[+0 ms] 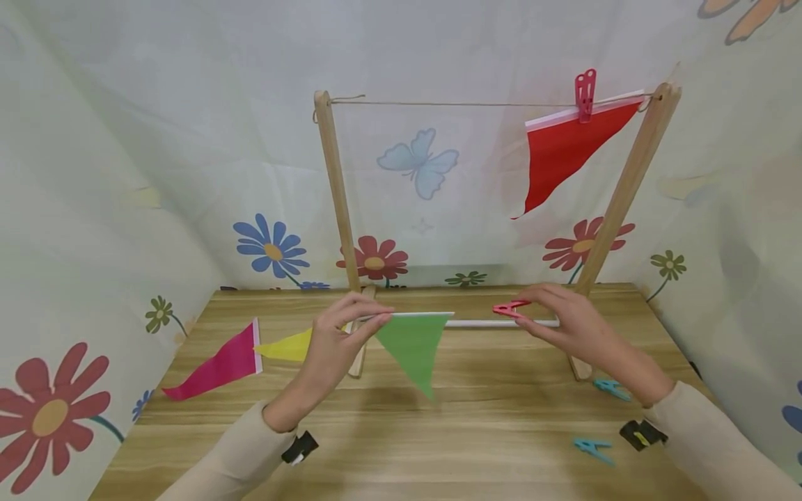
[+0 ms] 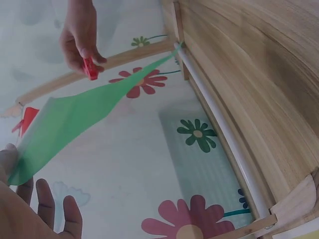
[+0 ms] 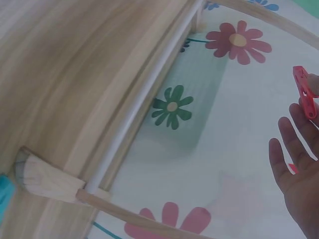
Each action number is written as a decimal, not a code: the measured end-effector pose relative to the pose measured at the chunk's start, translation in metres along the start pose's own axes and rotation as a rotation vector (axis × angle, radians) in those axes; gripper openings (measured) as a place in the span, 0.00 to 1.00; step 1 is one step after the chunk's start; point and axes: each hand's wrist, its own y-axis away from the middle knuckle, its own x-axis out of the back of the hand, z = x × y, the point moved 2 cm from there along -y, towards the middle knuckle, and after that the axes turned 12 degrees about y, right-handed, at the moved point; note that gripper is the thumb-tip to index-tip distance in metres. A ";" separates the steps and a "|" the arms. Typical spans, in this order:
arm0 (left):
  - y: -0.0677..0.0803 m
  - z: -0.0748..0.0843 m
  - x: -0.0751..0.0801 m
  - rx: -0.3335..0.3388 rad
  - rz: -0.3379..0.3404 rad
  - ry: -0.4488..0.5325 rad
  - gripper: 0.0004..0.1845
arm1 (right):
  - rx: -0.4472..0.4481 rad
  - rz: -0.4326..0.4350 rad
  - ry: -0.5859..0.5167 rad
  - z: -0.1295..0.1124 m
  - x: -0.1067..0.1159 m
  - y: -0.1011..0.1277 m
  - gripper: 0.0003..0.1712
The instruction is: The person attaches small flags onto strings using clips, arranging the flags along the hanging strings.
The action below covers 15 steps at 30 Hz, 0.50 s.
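Teal and small, a front clip (image 1: pixel 589 445) and a rear clip (image 1: pixel 610 388) lie loose on the wood-grain bench (image 1: pixel 489 459) beside a person's right sleeve (image 1: pixel 720 442). Beyond, both hands are occupied. The left hand (image 1: pixel 328 341) pinches a green pennant (image 1: pixel 415 348) at the left end of its white top edge, a hold that seems to keep the edge level while the point hangs free. The right hand (image 1: pixel 579 323) pinches a red clip (image 1: pixel 503 309) by one end, apparently so that the other end faces the cloth. The green pennant hangs between the two hands; the red clip is near its free corner, not touching. A pink pennant (image 1: pixel 222 362) and a yellow pennant (image 1: pixel 285 347), partly hidden by the left hand, lie to the left, likely set within reach. Behind, a white rod (image 1: pixel 473 323) spans the feet of a wooden frame (image 1: pixel 338 181). Above, its string (image 1: pixel 438 104) carries a red pennant (image 1: pixel 557 149), fastened by an upper clip (image 1: pixel 585 108) near the right post, before a flower-printed backdrop (image 1: pixel 470 42).
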 end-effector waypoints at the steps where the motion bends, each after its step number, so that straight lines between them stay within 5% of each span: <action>1: 0.000 0.000 -0.001 -0.010 0.001 0.003 0.09 | -0.002 0.000 -0.007 0.000 0.001 -0.001 0.23; 15: -0.005 0.003 -0.010 -0.025 0.024 0.021 0.08 | -0.012 0.009 -0.087 -0.008 0.006 -0.013 0.25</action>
